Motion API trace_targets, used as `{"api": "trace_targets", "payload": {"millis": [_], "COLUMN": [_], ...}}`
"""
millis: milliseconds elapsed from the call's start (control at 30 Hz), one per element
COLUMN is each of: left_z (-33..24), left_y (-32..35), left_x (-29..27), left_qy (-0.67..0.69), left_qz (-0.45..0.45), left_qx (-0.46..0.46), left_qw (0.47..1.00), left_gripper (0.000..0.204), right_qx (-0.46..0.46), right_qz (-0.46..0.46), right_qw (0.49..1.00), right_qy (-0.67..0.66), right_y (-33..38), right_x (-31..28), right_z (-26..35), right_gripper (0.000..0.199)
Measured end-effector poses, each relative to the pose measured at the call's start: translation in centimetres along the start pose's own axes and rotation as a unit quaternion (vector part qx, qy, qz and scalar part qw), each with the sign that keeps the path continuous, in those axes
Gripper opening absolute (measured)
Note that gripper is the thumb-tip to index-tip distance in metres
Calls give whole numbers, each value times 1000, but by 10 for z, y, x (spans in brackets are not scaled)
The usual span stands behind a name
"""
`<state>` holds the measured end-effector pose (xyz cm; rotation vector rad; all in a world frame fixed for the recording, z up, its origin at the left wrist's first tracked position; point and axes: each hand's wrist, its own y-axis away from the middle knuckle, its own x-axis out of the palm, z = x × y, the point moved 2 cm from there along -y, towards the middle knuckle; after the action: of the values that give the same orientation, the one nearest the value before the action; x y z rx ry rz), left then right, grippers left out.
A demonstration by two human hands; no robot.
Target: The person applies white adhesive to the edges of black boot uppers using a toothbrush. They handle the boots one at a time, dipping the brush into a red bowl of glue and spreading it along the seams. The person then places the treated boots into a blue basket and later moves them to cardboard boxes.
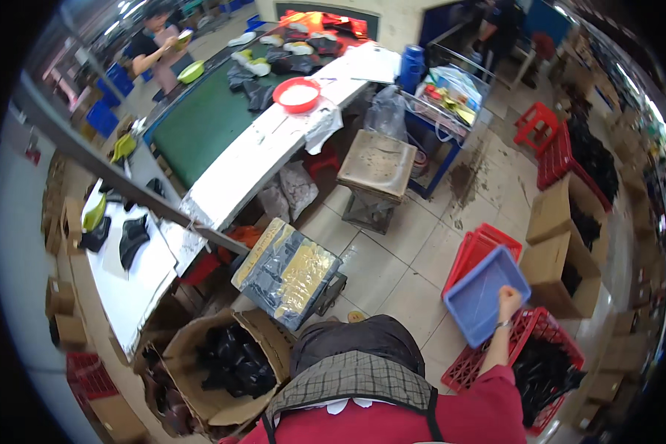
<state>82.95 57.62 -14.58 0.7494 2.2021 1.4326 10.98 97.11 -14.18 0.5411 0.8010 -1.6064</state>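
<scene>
A shallow blue plastic tray [477, 288] is tilted at my right side. My right hand [509, 300] is closed on its right-hand edge, with a bracelet at the wrist. Under the tray sit a red crate [451, 374] and, farther off, red plastic trays [462, 255]. Black pieces [544, 370] fill the crate beside my right forearm; what they are is hard to make out. My left hand is out of the picture.
A taped box seat [296, 274] stands ahead, with a stool [377, 159] beyond it. An open carton [185, 355] of black pieces is at my left. White tables [229, 177] flank a green conveyor belt [200, 133] carrying shoes. Cartons [562, 266] line the right. Two other people work farther off.
</scene>
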Motion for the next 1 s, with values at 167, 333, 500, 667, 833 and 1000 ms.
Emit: {"api": "trace_targets", "payload": {"millis": [167,333,500,667,833,1000], "left_z": [58,44,72,158,194,204], "left_y": [-20,10,38,42,44,40], "left_x": [9,21,61,185,331,437], "left_qy": [219,167,322,470,594,689], "left_qz": [111,-122,-245,-314,-342,-300], "left_qx": [15,129,95,0,-90,-93], "left_qw": [969,970,910,825,722,653], "left_gripper": [34,31,34,35,39,43], "right_qx": [-23,-18,-55,-101,-230,-341], "right_qz": [219,540,659,749,812,816], "right_qw": [975,831,733,643,537,462], "right_qy": [-32,-129,-160,-124,-10,63], "right_y": [89,169,196,211,245,294], "right_x": [130,218,249,269,298,304], "right_z": [47,178,285,350,381,389], "right_gripper": [9,17,21,29,39,45]}}
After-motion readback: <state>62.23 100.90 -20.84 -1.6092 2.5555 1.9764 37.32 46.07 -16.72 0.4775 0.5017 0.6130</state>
